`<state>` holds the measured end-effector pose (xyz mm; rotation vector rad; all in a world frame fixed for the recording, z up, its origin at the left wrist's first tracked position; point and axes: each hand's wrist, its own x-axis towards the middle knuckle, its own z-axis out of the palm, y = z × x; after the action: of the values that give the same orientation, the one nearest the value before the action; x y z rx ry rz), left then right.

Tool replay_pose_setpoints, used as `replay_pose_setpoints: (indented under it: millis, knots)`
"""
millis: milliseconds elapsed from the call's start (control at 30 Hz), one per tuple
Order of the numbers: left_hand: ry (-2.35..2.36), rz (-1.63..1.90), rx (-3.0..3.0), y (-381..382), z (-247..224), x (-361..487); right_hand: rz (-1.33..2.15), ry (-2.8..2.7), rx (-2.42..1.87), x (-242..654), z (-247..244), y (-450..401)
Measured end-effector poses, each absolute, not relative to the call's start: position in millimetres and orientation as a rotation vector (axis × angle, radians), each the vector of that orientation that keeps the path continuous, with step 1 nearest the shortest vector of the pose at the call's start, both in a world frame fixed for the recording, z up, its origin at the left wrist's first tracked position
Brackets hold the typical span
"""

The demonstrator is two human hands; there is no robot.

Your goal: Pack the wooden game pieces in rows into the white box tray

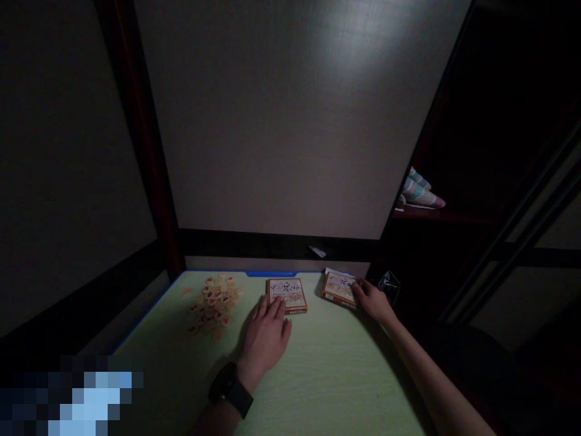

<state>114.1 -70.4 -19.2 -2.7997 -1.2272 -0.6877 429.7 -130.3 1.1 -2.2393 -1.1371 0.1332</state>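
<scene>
Two flat printed boxes lie near the far edge of the green table [313, 375]. My left hand [265, 335], with a dark watch on its wrist, rests its spread fingertips on the near left part of the middle box [288, 290]. At the right, my right hand [373, 300] touches the right edge of the other box [338, 287], which sits slightly turned. Whether its fingers grip that box is hard to tell in the dim light. Left of my left hand is a loose heap of round wooden pieces [218, 303], some with red or dark marks.
A pale panel [281, 121] rises behind the table, with a small white scrap [317, 251] at its lower dark strip. Shiny dark plastic [389, 284] lies beyond my right hand. Colourful cloth or packaging [420, 191] sits on a shelf at the right.
</scene>
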Motion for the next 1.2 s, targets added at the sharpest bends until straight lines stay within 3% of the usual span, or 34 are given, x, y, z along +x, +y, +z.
replay_pose_setpoints:
  millis: [200, 300, 500, 767, 1200]
  knots:
    - [-1.379, -0.741, -2.761, -69.3, -5.0, 111.0, -0.053, -1.21, -2.528, 407.7, 17.6, -138.9]
    - [-1.424, -0.814, -2.699, -65.5, -2.4, 110.1, -0.189, -1.23, -2.466, 377.8, 28.2, -141.2]
    - [-1.553, -0.757, -2.532, -53.0, -17.7, 109.9, 0.143, -1.558, -1.953, 294.3, 4.1, -121.2]
    - [-1.669, -0.794, -2.667, -51.0, -22.0, 112.6, 0.303, -1.554, -1.74, 266.1, -39.3, -102.1]
    - [-1.972, -1.001, -2.698, -56.3, 0.6, 112.7, 0.432, -1.457, -1.599, 270.3, -25.7, -115.1]
